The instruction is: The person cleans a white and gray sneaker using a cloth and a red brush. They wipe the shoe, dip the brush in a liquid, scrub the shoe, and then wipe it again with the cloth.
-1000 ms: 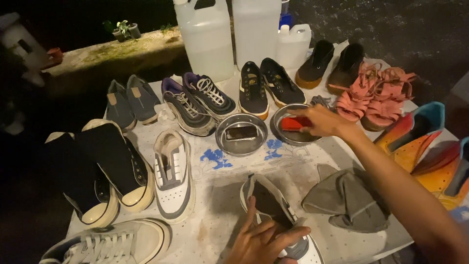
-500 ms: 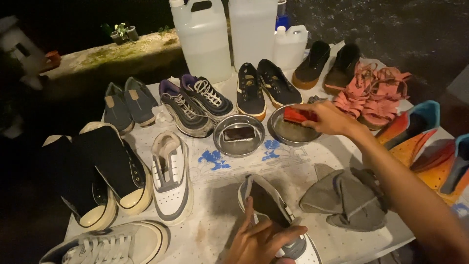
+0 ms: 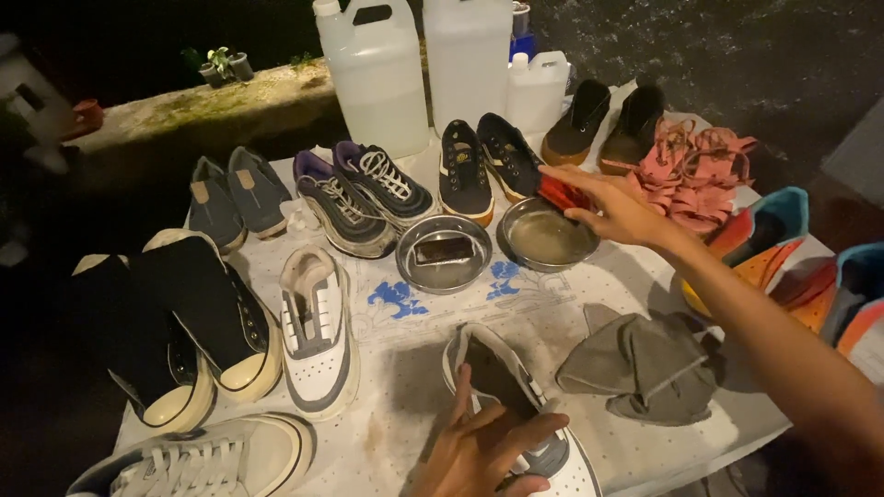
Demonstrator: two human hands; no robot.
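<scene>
My right hand (image 3: 615, 204) reaches over the far rim of a steel bowl (image 3: 547, 236) with liquid in it and grips a red brush (image 3: 562, 192) just above the bowl's edge. My left hand (image 3: 483, 446) rests on a white and grey sneaker (image 3: 502, 387) at the near edge of the table, fingers wrapped over its opening. A second steel bowl (image 3: 443, 253) to the left holds a dark rectangular bar.
Several pairs of shoes ring the patterned cloth (image 3: 433, 308): black high-tops (image 3: 198, 313), a white sneaker (image 3: 315, 322), dark runners (image 3: 364, 198), pink sandals (image 3: 695, 170). Large plastic jugs (image 3: 378, 74) stand at the back. A grey rag (image 3: 645, 364) lies right of the held sneaker.
My right hand has lifted the red brush from inside the bowl to its far rim. The left hand stays on the sneaker.
</scene>
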